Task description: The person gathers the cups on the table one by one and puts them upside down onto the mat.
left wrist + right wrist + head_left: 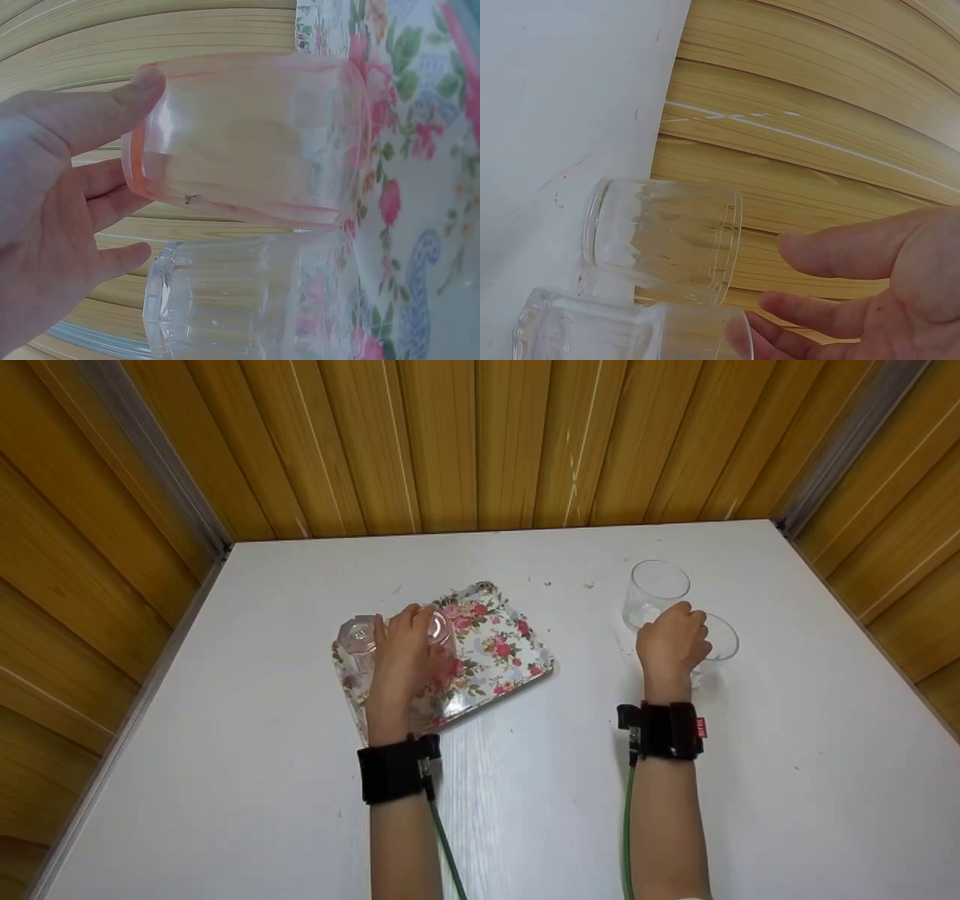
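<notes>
My left hand (401,664) pinches a pink-tinted glass (247,142) near its base, thumb on one side and fingers on the other. That glass is upside down, mouth against the floral tray (502,649). Beside it a clear faceted glass (225,300) also stands mouth down on the tray. My right hand (673,645) hovers over two upright clear glasses with loosely bent fingers. In the right wrist view, the thumb is apart from the rim of the farther glass (667,240), while fingertips overlap the rim of the nearer glass (607,330).
The white table (547,780) carries the tray left of centre and the two upright glasses at right. Wood-look panels (480,442) wall in the back and sides. A green cable (448,847) runs from each wrist strap (394,771) along the forearm.
</notes>
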